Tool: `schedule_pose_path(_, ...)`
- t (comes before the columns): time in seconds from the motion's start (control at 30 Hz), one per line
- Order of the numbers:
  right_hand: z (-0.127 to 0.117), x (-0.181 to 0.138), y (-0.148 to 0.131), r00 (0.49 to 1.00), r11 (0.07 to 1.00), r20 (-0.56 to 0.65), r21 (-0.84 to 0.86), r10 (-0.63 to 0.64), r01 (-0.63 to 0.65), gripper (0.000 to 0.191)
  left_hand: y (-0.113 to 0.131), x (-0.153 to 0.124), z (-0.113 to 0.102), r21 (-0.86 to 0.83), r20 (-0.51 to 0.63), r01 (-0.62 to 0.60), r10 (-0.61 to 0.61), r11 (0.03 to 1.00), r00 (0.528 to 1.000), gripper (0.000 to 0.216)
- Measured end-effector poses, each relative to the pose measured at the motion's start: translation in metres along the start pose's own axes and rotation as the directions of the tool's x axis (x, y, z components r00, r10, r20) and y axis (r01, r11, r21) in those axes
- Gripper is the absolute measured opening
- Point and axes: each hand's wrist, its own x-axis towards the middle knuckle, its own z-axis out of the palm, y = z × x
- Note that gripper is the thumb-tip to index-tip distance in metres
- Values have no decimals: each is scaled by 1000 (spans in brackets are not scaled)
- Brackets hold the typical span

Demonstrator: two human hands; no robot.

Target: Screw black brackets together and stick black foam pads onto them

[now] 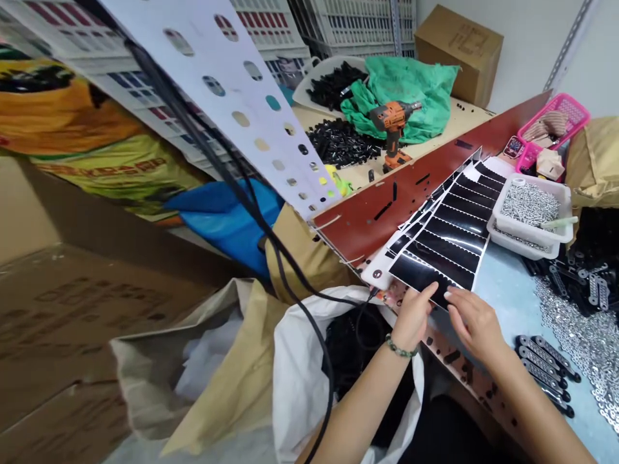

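A white sheet with rows of glossy black strips, their edges scalloped, lies over similar sheets on the bench. At its near edge my left hand, with a beaded bracelet at the wrist, has its thumb on top and its other fingers out of sight beneath. Close by on the right, my right hand has its fingertips on the same edge, its thumb lower down. Both hands appear to pinch the sheet, though the undersides are hidden.
A white tub of screws stands right of the sheets, near loose metal pieces and black linkage parts. A reddish board borders the bench; behind it stands an orange drill. Black cables hang above an open white sack.
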Motion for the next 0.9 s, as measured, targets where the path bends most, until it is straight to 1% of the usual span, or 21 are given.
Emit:
schedule_pose_path(0.07, -4, 3, 8, 991, 991, -31, 35, 127, -126, 37, -3, 2, 1, 4, 27, -12, 12, 1000, 1000, 48)
schedule_pose_path(0.1, -4, 6, 13, 982, 982, -27, 36, 188, -187, 42, -4, 3, 1, 5, 50, -13, 13, 1000, 999, 49)
schedule_pose_path(0.17, 0, 12, 23, 960, 959, 38, 44, 278, -280, 45, -6, 2, 0, 7, 94, -10, 9, 1000, 995, 49)
schedule_pose_path(0.23, 7, 17, 29, 933, 933, 113, 80, 342, -352, 38, -9, 4, 0, 7, 119, -5, 5, 1000, 993, 49)
schedule_pose_path(0.3, 15, 21, 32, 905, 898, 126, 132, 405, -420, 30, -13, 7, 2, 12, 116, -11, 9, 1000, 993, 49)
schedule_pose_path(0.4, 20, 26, 32, 860, 835, 125, 209, 494, -510, 24, -15, 13, 4, 43, 87, -28, 25, 999, 996, 49)
schedule_pose_path(0.47, 18, 30, 33, 836, 799, 173, 244, 521, -549, 23, -14, 14, 3, 63, 96, -36, 30, 997, 995, 49)
schedule_pose_path(0.53, 15, 34, 35, 831, 787, 246, 273, 498, -553, 23, -11, 11, 0, 66, 117, -37, 29, 997, 993, 48)
schedule_pose_path(0.6, 11, 37, 38, 836, 804, 338, 275, 432, -527, 27, -8, 3, -5, 69, 121, -5, -3, 998, 993, 47)
schedule_pose_path(0.7, 7, 36, 40, 823, 864, 449, 187, 348, -468, 34, -5, -15, -13, 101, 84, 88, -96, 991, 992, 42)
schedule_pose_path(0.77, 7, 34, 41, 823, 912, 468, 81, 321, -402, 33, -5, -27, -18, 103, 61, 149, -156, 983, 986, 38)
schedule_pose_path(0.83, 8, 32, 44, 834, 940, 454, -24, 315, -341, 31, -6, -40, -24, 84, 54, 220, -225, 972, 973, 30)
schedule_pose_path(0.9, 9, 32, 50, 838, 933, 417, -97, 353, -345, 33, -7, -54, -31, 69, 42, 292, -295, 954, 955, 24)
